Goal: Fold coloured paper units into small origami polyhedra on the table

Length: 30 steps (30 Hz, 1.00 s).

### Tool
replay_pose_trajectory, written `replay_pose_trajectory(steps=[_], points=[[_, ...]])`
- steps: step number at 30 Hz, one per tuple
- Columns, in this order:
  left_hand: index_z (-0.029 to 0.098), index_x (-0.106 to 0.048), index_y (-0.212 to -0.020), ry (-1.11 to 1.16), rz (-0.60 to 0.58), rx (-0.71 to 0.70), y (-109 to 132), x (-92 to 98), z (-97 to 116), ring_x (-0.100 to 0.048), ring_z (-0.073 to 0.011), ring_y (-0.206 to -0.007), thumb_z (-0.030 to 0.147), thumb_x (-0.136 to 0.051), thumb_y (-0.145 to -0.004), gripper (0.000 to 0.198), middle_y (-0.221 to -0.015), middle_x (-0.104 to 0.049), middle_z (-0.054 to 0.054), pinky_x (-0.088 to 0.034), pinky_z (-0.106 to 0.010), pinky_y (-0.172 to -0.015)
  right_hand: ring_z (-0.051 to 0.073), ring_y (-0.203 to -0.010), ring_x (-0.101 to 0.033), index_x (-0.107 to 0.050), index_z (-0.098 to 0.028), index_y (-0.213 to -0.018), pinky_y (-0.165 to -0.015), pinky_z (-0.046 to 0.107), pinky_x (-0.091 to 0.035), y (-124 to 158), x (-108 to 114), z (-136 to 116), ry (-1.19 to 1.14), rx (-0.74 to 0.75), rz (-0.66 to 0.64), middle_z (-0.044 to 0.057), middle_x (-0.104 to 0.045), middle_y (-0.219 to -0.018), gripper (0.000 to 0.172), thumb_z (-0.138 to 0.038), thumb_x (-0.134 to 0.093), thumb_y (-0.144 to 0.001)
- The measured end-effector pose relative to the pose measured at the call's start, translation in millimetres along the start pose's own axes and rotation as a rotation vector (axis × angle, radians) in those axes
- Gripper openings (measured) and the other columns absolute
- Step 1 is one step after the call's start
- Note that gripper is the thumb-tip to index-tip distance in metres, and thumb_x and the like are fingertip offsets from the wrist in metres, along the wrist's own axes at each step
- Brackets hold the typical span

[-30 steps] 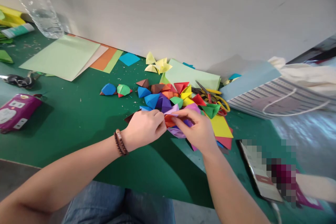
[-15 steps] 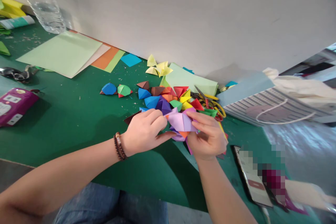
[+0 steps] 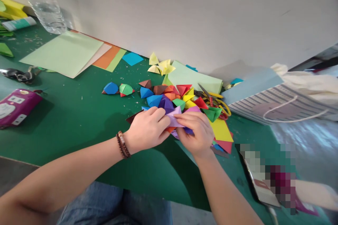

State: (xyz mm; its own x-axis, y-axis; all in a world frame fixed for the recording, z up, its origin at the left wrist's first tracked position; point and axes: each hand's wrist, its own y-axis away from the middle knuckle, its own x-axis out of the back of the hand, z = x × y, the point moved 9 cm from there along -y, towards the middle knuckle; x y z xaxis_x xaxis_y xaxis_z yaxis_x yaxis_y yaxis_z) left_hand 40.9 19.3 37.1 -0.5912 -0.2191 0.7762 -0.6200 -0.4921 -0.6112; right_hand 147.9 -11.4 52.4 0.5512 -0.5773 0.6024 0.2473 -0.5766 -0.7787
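Between your two hands, at the front edge of the heap, sits a folded lilac paper (image 3: 174,117). Its top flap comes to a point aimed at about 1 o'clock, and its long axis runs roughly from 7 to 1 o'clock, tilted rather than lying flat.

Your left hand (image 3: 146,130), with a beaded bracelet (image 3: 123,144) on the wrist, is curled and pinching the paper's left side between its fingers. Your right hand (image 3: 195,135) grips the right side, with its fingers laid over the top. Neither hand has let go, and the two are touching at the paper.

Just past your hands, from 11 to 1 o'clock, is a heap of colorful folded paper pieces (image 3: 169,100). Scissors (image 3: 207,95) with yellow handles lie at 1 o'clock on the heap's far edge, and a yellow paper sheet (image 3: 221,130) is just beside your right hand at 3 o'clock.

Flat paper sheets (image 3: 63,52) lie on the green table (image 3: 66,123) at 10 o'clock, below a plastic water bottle (image 3: 41,3). A striped paper bag (image 3: 264,105) stands at 2 o'clock, a purple box (image 3: 17,107) sits at 9 o'clock, and a phone (image 3: 257,175) lies at 4 o'clock, its screen blurred.
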Motion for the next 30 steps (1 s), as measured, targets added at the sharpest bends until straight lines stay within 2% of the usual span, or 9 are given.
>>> replay_pose_trajectory(steps=[5, 10, 12, 16, 18, 20, 22, 26, 30], points=[[0.017, -0.059, -0.083, -0.009, -0.119, 0.023, 0.5, -9.2, -3.7, -0.051, -0.0197, -0.074, 0.028, -0.044, -0.090, 0.019, -0.079, -0.054, -0.006, -0.042, -0.030, -0.056, 0.021, -0.084, -0.069, -0.062, -0.027, -0.088, -0.075, 0.039, -0.057, -3.5, -5.5, -3.8, 0.018, 0.042, -0.043, 0.002, -0.076, -0.086, 0.019, -0.011, -0.065, -0.078], [0.017, -0.059, -0.082, 0.051, -0.158, 0.059, -0.1, -10.6, -6.2, -0.051, -0.0194, -0.074, 0.024, -0.043, -0.089, 0.019, -0.079, -0.055, -0.005, -0.042, -0.031, -0.059, 0.022, -0.083, -0.069, -0.064, -0.027, -0.087, -0.075, 0.040, -0.056, -4.6, -8.7, -3.2, -0.005, 0.003, -0.079, 0.002, -0.075, -0.084, 0.016, -0.013, -0.064, -0.079], [0.017, -0.057, -0.076, 0.124, -0.150, 0.105, -0.6, -10.8, -10.5, -0.050, -0.0182, -0.072, 0.021, -0.043, -0.088, 0.019, -0.076, -0.053, -0.004, -0.041, -0.030, -0.060, 0.022, -0.085, -0.068, -0.065, -0.027, -0.093, -0.077, 0.041, -0.055, -4.9, -9.8, 1.0, -0.051, -0.069, -0.105, 0.003, -0.074, -0.087, 0.016, -0.016, -0.064, -0.081], [0.018, -0.043, -0.060, 0.429, -0.136, 0.301, -0.2, -16.6, -29.4, -0.044, -0.0128, -0.062, 0.016, -0.040, -0.086, 0.027, -0.067, -0.044, 0.000, -0.036, -0.027, -0.056, 0.023, -0.097, -0.068, -0.064, -0.024, -0.110, -0.083, 0.039, -0.056, 4.3, -20.1, 28.3, -0.308, -0.442, -0.216, 0.007, -0.072, -0.105, 0.023, -0.029, -0.056, -0.089], [0.019, -0.035, -0.057, 0.595, -0.139, 0.416, 1.3, -21.8, -38.5, -0.042, -0.0111, -0.059, 0.017, -0.039, -0.086, 0.029, -0.065, -0.040, 0.001, -0.035, -0.026, -0.055, 0.023, -0.101, -0.067, -0.064, -0.023, -0.113, -0.084, 0.038, -0.057, 9.9, -24.9, 35.4, -0.431, -0.562, -0.244, 0.008, -0.071, -0.110, 0.027, -0.033, -0.056, -0.089], [0.019, -0.032, -0.057, 0.695, -0.139, 0.484, 1.9, -24.6, -42.3, -0.041, -0.0105, -0.059, 0.019, -0.040, -0.086, 0.030, -0.065, -0.039, 0.002, -0.034, -0.025, -0.055, 0.023, -0.099, -0.068, -0.065, -0.023, -0.110, -0.083, 0.036, -0.057, 11.9, -26.8, 37.5, -0.442, -0.605, -0.257, 0.007, -0.072, -0.109, 0.026, -0.034, -0.060, -0.086], [0.019, -0.030, -0.057, 0.729, -0.144, 0.484, 0.8, -24.9, -40.1, -0.041, -0.0102, -0.059, 0.018, -0.041, -0.086, 0.031, -0.064, -0.038, 0.003, -0.033, -0.025, -0.055, 0.021, -0.092, -0.069, -0.068, -0.023, -0.104, -0.080, 0.035, -0.057, 11.8, -26.0, 38.2, -0.372, -0.619, -0.250, 0.005, -0.073, -0.103, 0.023, -0.032, -0.062, -0.084], [0.018, -0.031, -0.058, 0.688, -0.174, 0.435, -0.7, -25.2, -32.0, -0.039, -0.0093, -0.057, 0.017, -0.044, -0.086, 0.031, -0.063, -0.037, 0.003, -0.030, -0.024, -0.054, 0.020, -0.079, -0.070, -0.070, -0.023, -0.091, -0.071, 0.032, -0.057, 10.0, -22.8, 37.1, -0.245, -0.627, -0.219, 0.003, -0.075, -0.088, 0.014, -0.030, -0.061, -0.083], [0.019, -0.033, -0.059, 0.591, -0.172, 0.431, 0.2, -24.4, -32.4, -0.039, -0.0097, -0.057, 0.027, -0.049, -0.088, 0.034, -0.062, -0.037, 0.003, -0.030, -0.024, -0.053, 0.020, -0.078, -0.070, -0.070, -0.022, -0.091, -0.069, 0.032, -0.056, 10.0, -23.2, 36.2, -0.215, -0.647, -0.217, 0.004, -0.075, -0.087, 0.015, -0.029, -0.058, -0.083]])
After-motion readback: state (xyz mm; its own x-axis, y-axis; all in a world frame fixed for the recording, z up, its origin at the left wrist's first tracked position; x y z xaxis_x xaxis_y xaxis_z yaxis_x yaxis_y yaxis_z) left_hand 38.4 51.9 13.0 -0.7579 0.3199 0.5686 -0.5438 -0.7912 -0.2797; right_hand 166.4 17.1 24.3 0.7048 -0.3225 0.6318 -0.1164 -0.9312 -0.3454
